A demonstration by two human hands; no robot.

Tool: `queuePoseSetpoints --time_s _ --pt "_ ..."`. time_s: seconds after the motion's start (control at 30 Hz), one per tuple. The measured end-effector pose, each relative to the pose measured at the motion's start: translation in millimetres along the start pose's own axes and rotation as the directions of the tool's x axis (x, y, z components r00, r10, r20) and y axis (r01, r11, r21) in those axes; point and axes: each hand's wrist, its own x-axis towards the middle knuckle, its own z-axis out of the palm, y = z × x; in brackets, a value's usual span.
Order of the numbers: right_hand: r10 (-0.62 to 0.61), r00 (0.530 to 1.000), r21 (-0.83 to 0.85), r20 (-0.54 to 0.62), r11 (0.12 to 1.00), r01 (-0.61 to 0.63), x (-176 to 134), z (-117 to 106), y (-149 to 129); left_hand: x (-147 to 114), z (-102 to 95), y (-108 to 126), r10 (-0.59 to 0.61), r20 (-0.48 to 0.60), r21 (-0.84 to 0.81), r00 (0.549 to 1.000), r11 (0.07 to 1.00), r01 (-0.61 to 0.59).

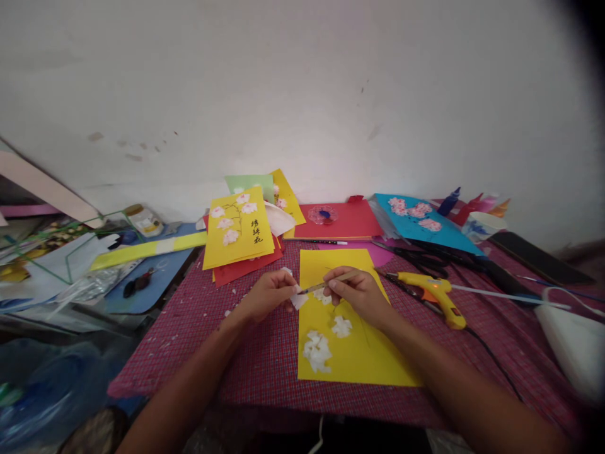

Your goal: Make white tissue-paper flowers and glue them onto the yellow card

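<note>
Now, left fingers (286, 292): pinching white paper (297, 302)
Right fingers (344, 291): pinching slim stick (319, 287), tip at paper
Stick pressure: keep light; paper may tear

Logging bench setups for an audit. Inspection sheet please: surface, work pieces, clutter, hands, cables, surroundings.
Surface: red checked cloth, white scraps on its left part.
Work pieces: yellow sheet bearing white paper tufts.
Clutter: decorated cards back left; squeeze bottles back right; yellow glue gun right of the sheet.
Hands: left hand pinches a white paper piece; right hand holds a thin stick, tip at that piece.
Cables: black cord from the glue gun; white cord below the front edge.
Surroundings: pale, marked wall behind; jar at left.
</note>
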Motion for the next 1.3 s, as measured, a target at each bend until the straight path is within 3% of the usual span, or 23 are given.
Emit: queuePoseSetpoints --time_s 0.23,0.47,0.97,1.3 --pt "0.017 0.999 0.007 -0.033 1.000 -0.017 1.6 -0.5 -0.1 -0.5 -2.0 -1.9 -0.007 0.027 -0.073 1.000 0.997 0.009" --pt "0.019 0.996 0.012 -0.085 1.000 -0.018 3.3 -3.7 0.0 0.3 -1.9 -4.6 0.071 0.103 -0.152 0.992 0.987 -0.054" --pt "-0.047 0.999 -0.027 -0.002 0.999 0.046 0.4 -3.1 6.7 6.9 -0.6 -12.2 0.047 0.043 -0.052 0.998 0.998 -0.045" --pt "0.006 1.000 0.019 0.011 1.000 -0.006 -1.5 1.1 -4.5 6.5 -1.3 -9.9 0.024 -0.006 -0.238 1.000 0.971 -0.025"
